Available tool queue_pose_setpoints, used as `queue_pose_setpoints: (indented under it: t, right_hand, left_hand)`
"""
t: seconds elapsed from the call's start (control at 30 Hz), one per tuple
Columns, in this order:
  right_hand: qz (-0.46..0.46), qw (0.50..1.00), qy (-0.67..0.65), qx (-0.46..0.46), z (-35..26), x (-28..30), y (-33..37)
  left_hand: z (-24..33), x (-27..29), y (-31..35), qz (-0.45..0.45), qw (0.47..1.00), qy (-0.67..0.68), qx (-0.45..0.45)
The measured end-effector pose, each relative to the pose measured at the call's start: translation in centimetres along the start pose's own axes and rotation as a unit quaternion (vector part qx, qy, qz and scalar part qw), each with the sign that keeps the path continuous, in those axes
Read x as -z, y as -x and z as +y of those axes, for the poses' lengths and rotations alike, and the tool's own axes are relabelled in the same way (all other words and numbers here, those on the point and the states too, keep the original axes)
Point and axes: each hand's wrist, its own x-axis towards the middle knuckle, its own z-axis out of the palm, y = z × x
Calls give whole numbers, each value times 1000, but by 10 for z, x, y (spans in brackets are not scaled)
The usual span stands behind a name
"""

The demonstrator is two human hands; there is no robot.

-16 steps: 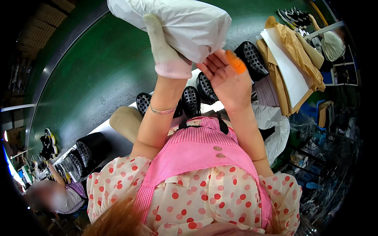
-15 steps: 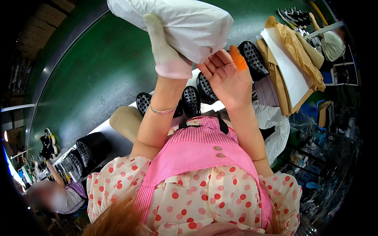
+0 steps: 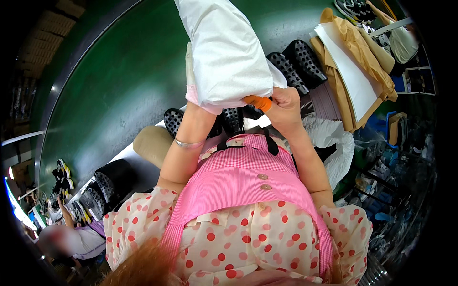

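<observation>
A long bundle wrapped in white paper (image 3: pixel 229 57) is held up in front of me over the green surface; what the paper covers is hidden. My left hand (image 3: pixel 192 88), in a whitish glove with a pink cuff, grips it from the left and underneath, most of its fingers out of sight behind the paper. At the bundle's near right corner, my right hand (image 3: pixel 285 108) is bare except for an orange cover on the thumb. Its thumb and fingers pinch the paper edge there. Below the bundle stand black perforated boots (image 3: pixel 233 121), partly covered by it.
More black dotted boots (image 3: pixel 305 62) stand at the right beside brown paper (image 3: pixel 353 43) and white sheets (image 3: pixel 344 71). A beige rounded piece (image 3: pixel 152 145) and black boots (image 3: pixel 114 178) are at the left. Crumpled white plastic (image 3: pixel 334 143) lies by my right arm. Two other people work at the sides.
The bundle has come nearer and turned from lying crosswise to pointing away from me. My right hand has gone from spread fingers to pinching the paper at its near corner.
</observation>
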Motion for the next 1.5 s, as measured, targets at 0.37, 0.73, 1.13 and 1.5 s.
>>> queue_pose_setpoints:
  t: [0.37, 0.73, 1.13, 1.5]
  right_hand:
    - [217, 958, -133, -129, 12, -10, 11]
    - [383, 859, -248, -234, 43, 5, -1]
    - [313, 938, -104, -108, 38, 12, 14]
    - [325, 860, -248, -305, 56, -8, 5]
  left_hand:
    - [-12, -16, 4, 140, 984, -2, -106]
    - [-38, 8, 6, 213, 766, -520, -314]
    - [48, -19, -37, 153, 725, -620, -260]
    - [31, -20, -40, 302, 910, -233, -165]
